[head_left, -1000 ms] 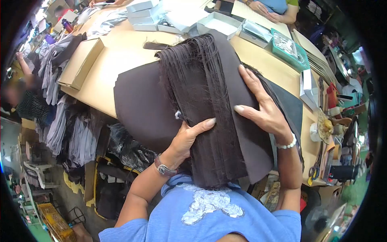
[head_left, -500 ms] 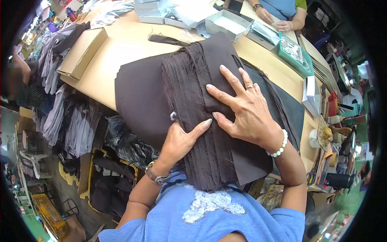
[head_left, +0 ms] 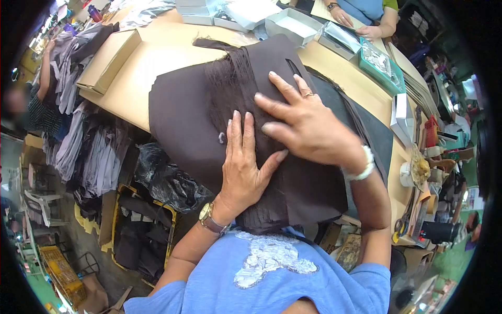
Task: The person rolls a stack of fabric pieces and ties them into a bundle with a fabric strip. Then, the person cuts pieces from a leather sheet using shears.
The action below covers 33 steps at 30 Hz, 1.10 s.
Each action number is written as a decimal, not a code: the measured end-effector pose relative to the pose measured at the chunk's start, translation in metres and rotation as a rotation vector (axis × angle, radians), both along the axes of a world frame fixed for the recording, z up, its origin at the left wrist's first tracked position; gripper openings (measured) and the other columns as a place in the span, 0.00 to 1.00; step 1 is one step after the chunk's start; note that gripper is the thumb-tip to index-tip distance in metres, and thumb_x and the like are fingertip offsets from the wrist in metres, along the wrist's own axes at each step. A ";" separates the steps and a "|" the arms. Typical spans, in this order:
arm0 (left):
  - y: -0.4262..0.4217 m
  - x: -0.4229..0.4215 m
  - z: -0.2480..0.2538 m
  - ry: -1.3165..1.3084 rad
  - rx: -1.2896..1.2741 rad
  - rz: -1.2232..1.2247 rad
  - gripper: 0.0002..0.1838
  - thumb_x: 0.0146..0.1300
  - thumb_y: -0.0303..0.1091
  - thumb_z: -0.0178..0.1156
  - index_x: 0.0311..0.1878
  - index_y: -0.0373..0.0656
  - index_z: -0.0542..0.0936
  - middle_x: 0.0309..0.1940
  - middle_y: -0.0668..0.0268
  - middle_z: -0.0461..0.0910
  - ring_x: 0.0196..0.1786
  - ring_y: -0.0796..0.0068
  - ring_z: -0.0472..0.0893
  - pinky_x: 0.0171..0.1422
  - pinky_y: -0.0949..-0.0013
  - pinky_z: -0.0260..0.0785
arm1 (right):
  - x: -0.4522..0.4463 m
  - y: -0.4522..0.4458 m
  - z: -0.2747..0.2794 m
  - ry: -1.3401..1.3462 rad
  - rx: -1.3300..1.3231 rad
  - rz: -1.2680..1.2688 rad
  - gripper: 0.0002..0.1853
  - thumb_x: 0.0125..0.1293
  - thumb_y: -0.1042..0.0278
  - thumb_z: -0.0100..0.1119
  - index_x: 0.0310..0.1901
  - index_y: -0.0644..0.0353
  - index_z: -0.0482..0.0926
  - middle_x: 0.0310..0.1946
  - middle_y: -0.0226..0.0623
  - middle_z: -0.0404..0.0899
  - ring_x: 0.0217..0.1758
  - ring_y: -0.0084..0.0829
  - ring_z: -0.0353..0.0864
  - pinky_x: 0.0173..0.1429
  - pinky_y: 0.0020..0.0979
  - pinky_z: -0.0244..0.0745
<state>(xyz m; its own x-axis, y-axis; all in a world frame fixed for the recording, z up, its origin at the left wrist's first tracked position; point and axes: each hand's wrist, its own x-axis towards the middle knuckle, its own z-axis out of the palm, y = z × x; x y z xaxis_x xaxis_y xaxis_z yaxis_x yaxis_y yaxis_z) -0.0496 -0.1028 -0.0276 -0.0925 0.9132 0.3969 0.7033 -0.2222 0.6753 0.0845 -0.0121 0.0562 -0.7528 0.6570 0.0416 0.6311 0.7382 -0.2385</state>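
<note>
Cloth (head_left: 222, 91): one dark stack, many layers, frayed edges; centre of the frame, on the counter (head_left: 164, 60), its lower side seemingly past the counter's edge.

Handling, as I judge it: single layers light and limp, the pile weightier; matt, so little slip against skin, though layers may slide on one another. Not fragile; loose threads could snag. Best hold: thumb above, fingers beneath, several layers together.

Left hand (head_left: 243, 170): flat on the cloth, fingers straight, thumb spread, nothing pinched.

Right hand (head_left: 314, 125): fingers splayed above or on the cloth; blurred, contact uncertain from where I stand.

Room: bare counter at upper left, towards the carton (head_left: 111, 63). Limits: boxes (head_left: 196, 20), top; tray (head_left: 379, 77), upper right.
</note>
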 end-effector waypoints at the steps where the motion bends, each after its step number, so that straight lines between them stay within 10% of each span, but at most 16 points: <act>1: -0.001 0.001 -0.001 -0.015 -0.002 0.007 0.44 0.57 0.51 0.58 0.66 0.31 0.52 0.63 0.33 0.49 0.66 0.36 0.52 0.67 0.49 0.50 | 0.014 0.016 0.006 0.282 -0.211 0.205 0.29 0.63 0.52 0.47 0.62 0.60 0.62 0.67 0.50 0.51 0.69 0.56 0.47 0.68 0.48 0.52; 4: -0.003 0.000 -0.001 -0.071 -0.043 -0.016 0.44 0.57 0.50 0.59 0.66 0.31 0.51 0.63 0.34 0.48 0.66 0.37 0.52 0.67 0.50 0.50 | 0.044 0.010 0.008 0.952 -0.614 -0.202 0.39 0.61 0.51 0.54 0.66 0.67 0.52 0.65 0.55 0.52 0.69 0.48 0.52 0.68 0.41 0.53; 9: -0.005 0.000 0.000 -0.085 -0.025 0.078 0.40 0.53 0.45 0.64 0.67 0.46 0.59 0.65 0.38 0.48 0.67 0.46 0.56 0.65 0.58 0.57 | 0.069 0.008 -0.059 0.754 -0.669 -0.571 0.51 0.50 0.43 0.62 0.65 0.72 0.49 0.62 0.63 0.55 0.67 0.50 0.56 0.67 0.37 0.54; 20: -0.001 -0.013 -0.009 -0.600 -0.027 -0.104 0.41 0.51 0.32 0.65 0.67 0.40 0.56 0.64 0.52 0.59 0.65 0.62 0.63 0.68 0.63 0.55 | 0.049 -0.012 -0.033 0.900 -0.625 -0.433 0.52 0.46 0.53 0.67 0.64 0.76 0.49 0.61 0.59 0.58 0.64 0.40 0.62 0.66 0.31 0.56; 23: 0.014 -0.005 0.006 -0.693 0.021 -0.220 0.41 0.49 0.36 0.68 0.66 0.41 0.59 0.65 0.55 0.59 0.69 0.62 0.54 0.72 0.59 0.42 | 0.052 -0.027 -0.008 1.080 -0.710 -0.467 0.48 0.47 0.61 0.67 0.64 0.75 0.49 0.60 0.55 0.60 0.62 0.36 0.63 0.65 0.30 0.57; 28: 0.031 0.042 -0.008 -0.810 -0.047 -0.392 0.42 0.51 0.37 0.66 0.67 0.40 0.55 0.67 0.55 0.54 0.69 0.62 0.54 0.72 0.63 0.42 | 0.086 -0.045 0.006 0.910 -0.349 -0.554 0.48 0.48 0.63 0.68 0.64 0.76 0.49 0.59 0.55 0.62 0.60 0.36 0.66 0.64 0.29 0.58; 33: 0.045 0.042 0.012 -0.463 -0.293 -0.502 0.37 0.57 0.38 0.62 0.66 0.39 0.57 0.61 0.53 0.64 0.66 0.63 0.60 0.69 0.64 0.49 | 0.111 -0.048 -0.015 0.922 -0.334 -0.674 0.46 0.49 0.63 0.67 0.64 0.77 0.50 0.57 0.56 0.65 0.60 0.37 0.67 0.63 0.30 0.59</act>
<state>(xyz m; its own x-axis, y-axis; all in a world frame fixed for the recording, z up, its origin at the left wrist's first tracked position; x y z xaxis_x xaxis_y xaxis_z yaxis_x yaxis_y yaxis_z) -0.0072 -0.0581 -0.0152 0.2650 0.9522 0.1522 0.1938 -0.2072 0.9589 0.1958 -0.0599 0.0408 -0.0270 0.9901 0.1374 0.3572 0.1380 -0.9238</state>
